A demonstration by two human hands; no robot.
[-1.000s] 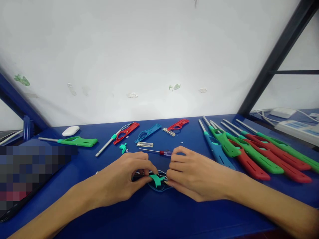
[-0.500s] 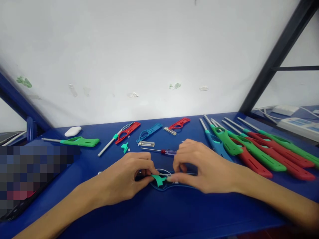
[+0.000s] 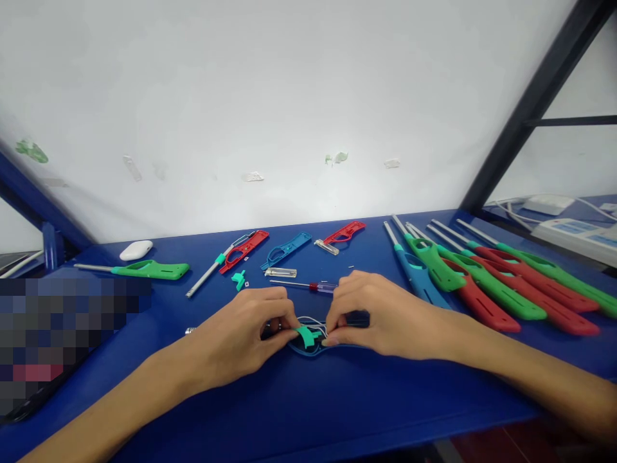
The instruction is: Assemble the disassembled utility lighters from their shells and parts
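My left hand (image 3: 260, 325) is closed, its thumb and forefinger pinching a bright green trigger (image 3: 307, 335) that sits in the opening of a blue lighter shell half (image 3: 311, 352). Across from it, my right hand (image 3: 359, 315) pinches at a thin white wire (image 3: 311, 319), which loops above the trigger; the exact point of its grip is partly hidden by the fingers. Both hands cover much of the shell. A metal tip (image 3: 191, 330) pokes out left of my left hand. Just behind my hands lie a screwdriver (image 3: 313, 287) and a clear fuel tank (image 3: 281, 273).
Red (image 3: 245, 251) and blue shell halves (image 3: 288, 249), a loose green trigger (image 3: 238, 279) and a green lighter (image 3: 154, 269) lie behind. Several whole lighters (image 3: 501, 283) are spread at right. A white earbud case (image 3: 136, 250) and a power strip (image 3: 578, 235) stand at the sides.
The view has shifted slightly. My right fingertips have moved a little at the wire beside the trigger, and more of the wire loop shows. My left hand keeps its pinch on the trigger.
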